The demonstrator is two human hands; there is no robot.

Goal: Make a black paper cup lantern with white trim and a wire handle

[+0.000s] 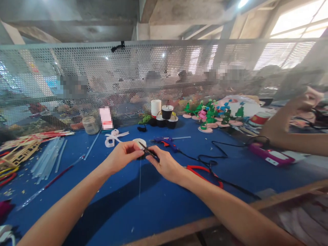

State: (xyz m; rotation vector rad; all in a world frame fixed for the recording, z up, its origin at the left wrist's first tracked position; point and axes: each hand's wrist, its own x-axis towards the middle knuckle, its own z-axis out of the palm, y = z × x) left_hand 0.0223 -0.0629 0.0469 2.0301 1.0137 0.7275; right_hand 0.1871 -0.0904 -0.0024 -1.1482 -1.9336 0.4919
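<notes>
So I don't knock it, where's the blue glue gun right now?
In the head view, the glue gun lies near the middle, right of the white bow, between the right hand and the small buckets.

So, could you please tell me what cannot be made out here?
All in the head view:
White round thing: partly hidden by the left hand.
Dark tool: rear end covered by the right hand.
White plug-like item: cut off by the left edge.
Background behind the perforated screen: blurred by its mesh.

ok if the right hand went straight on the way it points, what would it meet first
Most likely the left hand, with the white round piece close by it; their exact depth order is unclear.
</notes>
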